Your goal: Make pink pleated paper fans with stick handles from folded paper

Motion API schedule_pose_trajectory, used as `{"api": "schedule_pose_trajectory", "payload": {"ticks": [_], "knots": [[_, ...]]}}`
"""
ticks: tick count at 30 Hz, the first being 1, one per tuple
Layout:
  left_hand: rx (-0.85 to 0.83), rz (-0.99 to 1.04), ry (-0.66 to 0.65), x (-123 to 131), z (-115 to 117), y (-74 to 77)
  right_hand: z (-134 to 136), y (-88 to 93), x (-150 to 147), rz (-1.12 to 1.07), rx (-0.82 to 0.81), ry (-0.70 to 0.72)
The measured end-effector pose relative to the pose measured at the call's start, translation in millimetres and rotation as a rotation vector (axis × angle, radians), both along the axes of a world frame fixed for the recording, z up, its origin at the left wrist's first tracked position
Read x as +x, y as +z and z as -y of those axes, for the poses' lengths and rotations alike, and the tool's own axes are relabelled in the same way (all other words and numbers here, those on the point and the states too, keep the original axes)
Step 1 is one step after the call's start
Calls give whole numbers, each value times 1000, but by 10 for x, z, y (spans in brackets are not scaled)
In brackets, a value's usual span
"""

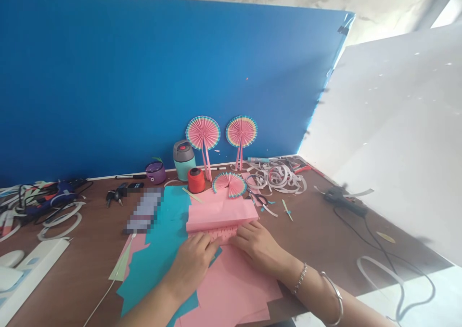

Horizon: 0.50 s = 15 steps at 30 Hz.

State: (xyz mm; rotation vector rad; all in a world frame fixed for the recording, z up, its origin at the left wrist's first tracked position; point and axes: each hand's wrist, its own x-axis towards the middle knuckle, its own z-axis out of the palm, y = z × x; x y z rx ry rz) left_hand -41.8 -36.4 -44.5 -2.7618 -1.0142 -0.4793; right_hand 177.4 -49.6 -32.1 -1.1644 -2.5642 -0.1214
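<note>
A sheet of pink paper [222, 212] lies in front of me, its far part curling up and its near part creased into narrow folds with small dark marks. My left hand [191, 259] has its fingers closed on the near left edge of this sheet. Opposite it, my right hand [262, 250] pinches the near right edge, with a bracelet and a bangle on the arm. The fingertips partly hide the folds. Below are more pink sheets [234, 288] and teal paper [155, 264]. A half-round pleated paper fan [230, 184] lies just beyond.
Two round paper fans [202, 133] lean against the blue panel [144, 76]. Near them stand a teal jar [184, 161] and a red container [196, 180]. Scissors [258, 197] and curled white strips [283, 175] lie to the right, a glue gun [344, 201] farther out, a phone [145, 210] left.
</note>
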Motion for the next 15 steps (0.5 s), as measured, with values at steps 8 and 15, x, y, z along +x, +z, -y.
{"api": "schedule_pose_trajectory", "payload": {"ticks": [8,15], "knots": [[-28,-60,-26,70,8,46,-17,-45,-23,36,61,21],[-123,-38,17,15,13,14,-2,-62,-3,49,66,-12]]}}
